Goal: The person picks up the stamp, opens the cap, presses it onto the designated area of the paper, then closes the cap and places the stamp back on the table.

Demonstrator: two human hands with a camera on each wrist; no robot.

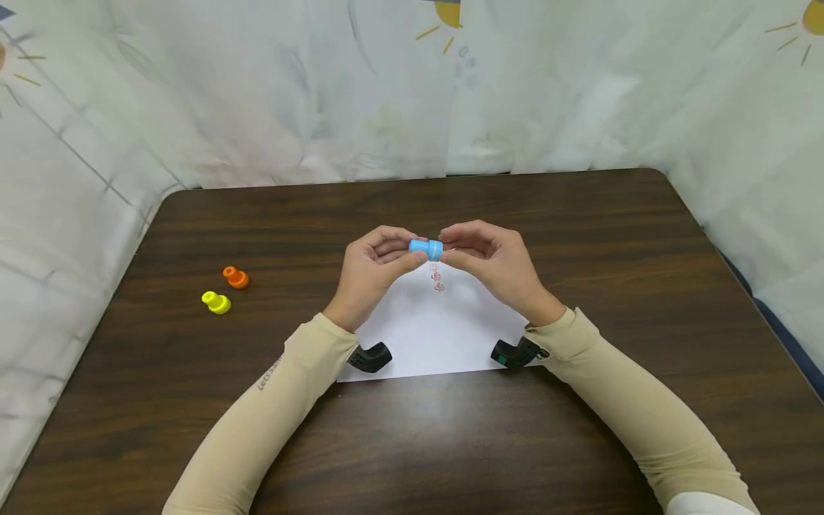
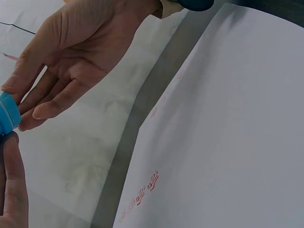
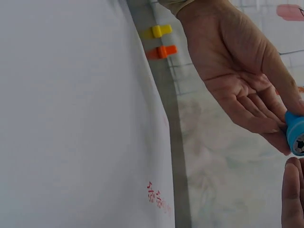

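Note:
A light-blue toy stamp (image 1: 425,249) lies sideways between both hands, above the far edge of a white sheet of paper (image 1: 444,336). My left hand (image 1: 376,272) grips its narrower handle between thumb and fingers. At the wider end, the thumb and fingertips of my right hand (image 1: 498,268) pinch the rim. A soccer-ball picture shows on the stamp's wide end (image 3: 299,143) in the right wrist view. Small red prints (image 1: 437,277) mark the paper just below the hands.
An orange toy stamp (image 1: 235,277) and a yellow one (image 1: 216,302) stand on the dark wooden table (image 1: 290,214) to the left. A pale curtain (image 1: 322,93) hangs behind the table and along its sides. Black wrist cameras (image 1: 371,357) sit over the paper's near part.

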